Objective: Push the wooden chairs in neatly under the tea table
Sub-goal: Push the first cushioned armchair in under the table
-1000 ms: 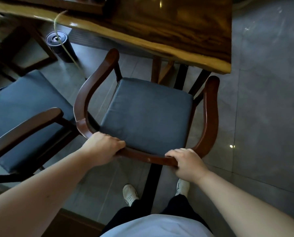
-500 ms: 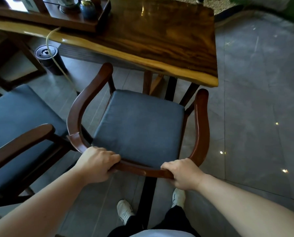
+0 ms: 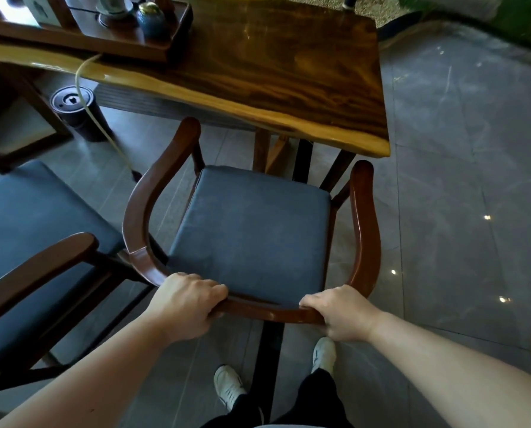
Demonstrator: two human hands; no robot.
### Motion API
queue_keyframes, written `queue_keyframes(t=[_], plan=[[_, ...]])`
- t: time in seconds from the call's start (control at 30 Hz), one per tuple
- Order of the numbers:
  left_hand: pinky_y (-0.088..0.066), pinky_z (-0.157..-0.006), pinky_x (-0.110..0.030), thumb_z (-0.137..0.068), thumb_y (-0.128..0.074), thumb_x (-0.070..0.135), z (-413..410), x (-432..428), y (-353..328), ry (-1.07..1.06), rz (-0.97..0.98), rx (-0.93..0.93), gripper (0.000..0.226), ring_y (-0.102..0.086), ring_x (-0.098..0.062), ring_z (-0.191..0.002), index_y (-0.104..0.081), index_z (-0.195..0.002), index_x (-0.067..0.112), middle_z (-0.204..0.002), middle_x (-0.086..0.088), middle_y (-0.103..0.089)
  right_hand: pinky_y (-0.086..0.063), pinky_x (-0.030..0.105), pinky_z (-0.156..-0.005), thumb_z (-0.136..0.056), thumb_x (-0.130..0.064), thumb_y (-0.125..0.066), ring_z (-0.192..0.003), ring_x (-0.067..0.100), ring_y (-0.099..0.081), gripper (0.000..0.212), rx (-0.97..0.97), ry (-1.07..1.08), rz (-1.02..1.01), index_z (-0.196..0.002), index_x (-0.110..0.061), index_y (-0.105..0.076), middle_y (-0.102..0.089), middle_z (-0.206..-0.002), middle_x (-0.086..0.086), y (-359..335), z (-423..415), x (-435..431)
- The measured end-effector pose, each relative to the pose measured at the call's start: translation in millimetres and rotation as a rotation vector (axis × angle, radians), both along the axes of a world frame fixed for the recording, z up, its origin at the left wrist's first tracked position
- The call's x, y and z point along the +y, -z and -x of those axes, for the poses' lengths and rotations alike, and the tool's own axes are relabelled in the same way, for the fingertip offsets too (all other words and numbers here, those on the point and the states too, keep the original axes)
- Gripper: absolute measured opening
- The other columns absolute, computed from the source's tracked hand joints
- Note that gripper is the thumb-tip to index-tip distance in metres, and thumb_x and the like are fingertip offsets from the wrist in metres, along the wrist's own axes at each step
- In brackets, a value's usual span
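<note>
A wooden armchair (image 3: 364, 230) with a curved back rail and a dark blue seat cushion stands in front of me, facing the tea table (image 3: 289, 75). Its front edge lies just short of the table's near edge. My left hand (image 3: 185, 299) grips the left part of the back rail. My right hand (image 3: 341, 313) grips the right part of the same rail. A second wooden chair (image 3: 39, 261) with the same blue cushion stands to the left, angled away from the table and nearly touching the first chair's armrest.
A wooden tea tray (image 3: 110, 38) with a cup and a small blue jar sits on the table's far left. A black cylinder (image 3: 79, 115) stands on the floor under the table, with a pale cord hanging past it. Grey floor tiles spread to the right. My feet stand behind the chair.
My view has tilted up, so more of the tabletop and the tray shows. Both hands keep their grip on the back rail, and the chair sits lower in view, slightly back from the table edge.
</note>
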State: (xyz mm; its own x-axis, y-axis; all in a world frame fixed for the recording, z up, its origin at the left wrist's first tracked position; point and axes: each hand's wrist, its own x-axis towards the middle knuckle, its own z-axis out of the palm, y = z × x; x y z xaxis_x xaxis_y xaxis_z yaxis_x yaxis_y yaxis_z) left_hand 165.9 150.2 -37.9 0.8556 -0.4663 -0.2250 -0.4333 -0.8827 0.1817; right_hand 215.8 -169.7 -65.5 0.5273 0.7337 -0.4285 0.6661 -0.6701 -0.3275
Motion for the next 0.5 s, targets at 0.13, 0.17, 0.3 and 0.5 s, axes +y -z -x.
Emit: queue_keyframes(t=[0.13,0.17,0.3,0.5], plan=[[-0.048,-0.067,-0.035,-0.080,-0.052,0.046,-3.4,0.8,0.3,0.008,-0.028,0.016,0.024,-0.062,-0.022,-0.081,-0.058,-0.092,0.027,-0.088,0.007,-0.067,-0.054,0.041,-0.082,-0.085,-0.029,-0.058,-0.102,0.019,-0.066,0.039,0.077,0.053,0.022,-0.124,-0.030,-0.055,-0.070,-0.115,-0.005,-5.7,-1.5,1.0],[-0.048,-0.067,-0.034,-0.080,-0.052,0.046,-2.8,-0.2,0.8,0.000,-0.035,0.021,0.024,-0.061,-0.022,-0.081,-0.058,-0.092,0.027,-0.089,0.007,-0.066,-0.054,0.042,-0.084,-0.084,-0.027,-0.058,-0.105,0.019,-0.065,0.042,0.126,0.071,0.031,-0.126,-0.032,-0.054,-0.069,-0.118,-0.006,-7.9,-2.6,1.3],[-0.049,-0.068,-0.036,-0.075,-0.053,0.045,-2.9,-6.4,-4.4,-0.046,-0.081,0.035,0.025,-0.061,-0.022,-0.083,-0.057,-0.092,0.027,-0.089,0.006,-0.065,-0.050,0.040,-0.095,-0.079,-0.024,-0.066,-0.115,0.019,-0.060,0.058,0.184,0.034,0.176,-0.135,-0.029,-0.050,-0.065,-0.127,-0.003,-14.6,-26.1,-13.9],[-0.048,-0.072,-0.036,-0.076,-0.052,0.043,4.3,-36.2,0.7,-0.097,-0.110,0.037,0.029,-0.063,-0.025,-0.084,-0.054,-0.101,0.029,-0.091,0.005,-0.066,-0.045,0.039,-0.089,-0.072,-0.040,-0.069,-0.098,0.023,-0.060,0.034,0.096,-0.257,0.443,-0.100,-0.024,-0.060,-0.067,-0.098,-0.001,7.5,-64.7,-33.2]])
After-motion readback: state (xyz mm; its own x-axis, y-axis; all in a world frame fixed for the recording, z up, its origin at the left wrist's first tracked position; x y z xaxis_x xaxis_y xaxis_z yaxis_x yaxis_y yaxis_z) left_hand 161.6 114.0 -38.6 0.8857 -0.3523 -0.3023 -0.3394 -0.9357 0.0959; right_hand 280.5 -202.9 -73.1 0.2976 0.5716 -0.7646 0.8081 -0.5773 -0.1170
